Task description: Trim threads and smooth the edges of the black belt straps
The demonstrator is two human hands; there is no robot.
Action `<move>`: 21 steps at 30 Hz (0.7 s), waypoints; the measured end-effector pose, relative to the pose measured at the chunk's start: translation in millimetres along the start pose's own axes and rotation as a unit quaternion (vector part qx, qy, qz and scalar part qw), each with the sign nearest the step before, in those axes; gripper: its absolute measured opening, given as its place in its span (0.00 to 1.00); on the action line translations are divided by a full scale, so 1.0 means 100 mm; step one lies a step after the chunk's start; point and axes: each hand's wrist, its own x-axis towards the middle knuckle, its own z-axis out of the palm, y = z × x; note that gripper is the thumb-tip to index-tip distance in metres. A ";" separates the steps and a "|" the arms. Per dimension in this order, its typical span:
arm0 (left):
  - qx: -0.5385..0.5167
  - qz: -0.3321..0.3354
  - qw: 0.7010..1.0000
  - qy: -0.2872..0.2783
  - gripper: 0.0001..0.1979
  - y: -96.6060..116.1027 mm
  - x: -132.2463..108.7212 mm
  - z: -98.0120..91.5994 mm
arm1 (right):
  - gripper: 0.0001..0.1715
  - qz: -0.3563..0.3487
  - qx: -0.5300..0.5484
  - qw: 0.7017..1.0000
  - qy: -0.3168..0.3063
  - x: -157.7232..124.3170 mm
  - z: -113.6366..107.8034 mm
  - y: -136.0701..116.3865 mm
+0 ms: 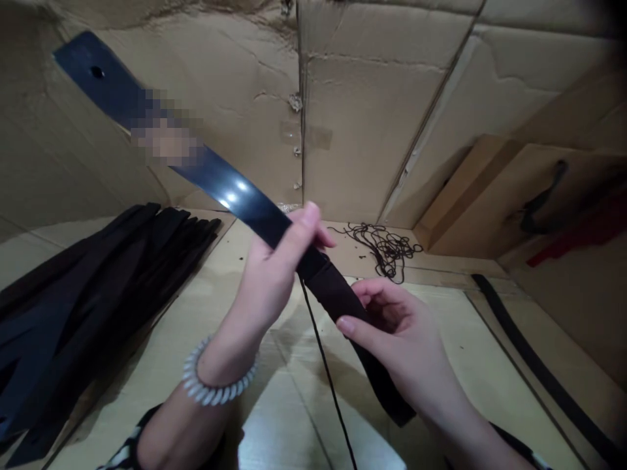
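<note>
Strip [255, 209] is held at a slant above the table [475, 346]. My left hand [272, 277] grips it near mid-length; my right hand [406, 333] pinches its matte lower section. Cord [320, 346] runs from the strip toward the table's near edge. Dark strip pile [88, 294]: table's left side. Cord tangle [389, 251]: table's far edge.

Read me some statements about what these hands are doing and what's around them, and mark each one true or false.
1. The left hand and right hand both hold the strip. True.
2. The tangled cord lies beyond the right hand. True.
3. The bracelet is on the right wrist. False: the bracelet is on the left wrist.
4. The strip's far end has a hole. True.
5. The pile is on the right. False: the pile is on the left.
</note>
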 end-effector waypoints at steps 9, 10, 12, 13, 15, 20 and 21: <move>-0.076 0.000 0.995 0.057 0.22 -0.14 0.19 0.11 | 0.17 0.000 0.027 0.999 -0.025 0.10 0.06 0.05; -0.073 -0.003 0.996 0.056 0.22 -0.15 0.20 0.11 | 0.17 -0.001 0.028 0.999 -0.037 0.10 0.06 0.07; -0.064 0.002 0.996 0.057 0.22 -0.15 0.20 0.10 | 0.18 -0.002 0.035 0.997 -0.065 0.11 0.03 0.10; -0.058 0.005 0.997 0.058 0.22 -0.15 0.20 0.10 | 0.19 -0.001 0.041 0.996 -0.080 0.10 0.02 0.11; -0.047 0.007 0.997 0.060 0.23 -0.14 0.19 0.09 | 0.19 0.011 0.056 0.992 -0.111 0.10 -0.01 0.12; -0.053 0.003 0.997 0.050 0.23 -0.11 0.18 0.10 | 0.15 0.028 0.091 0.984 -0.151 0.13 -0.03 0.13; -0.057 0.007 0.997 0.050 0.22 -0.11 0.17 0.10 | 0.15 0.019 0.089 0.986 -0.139 0.15 -0.02 0.13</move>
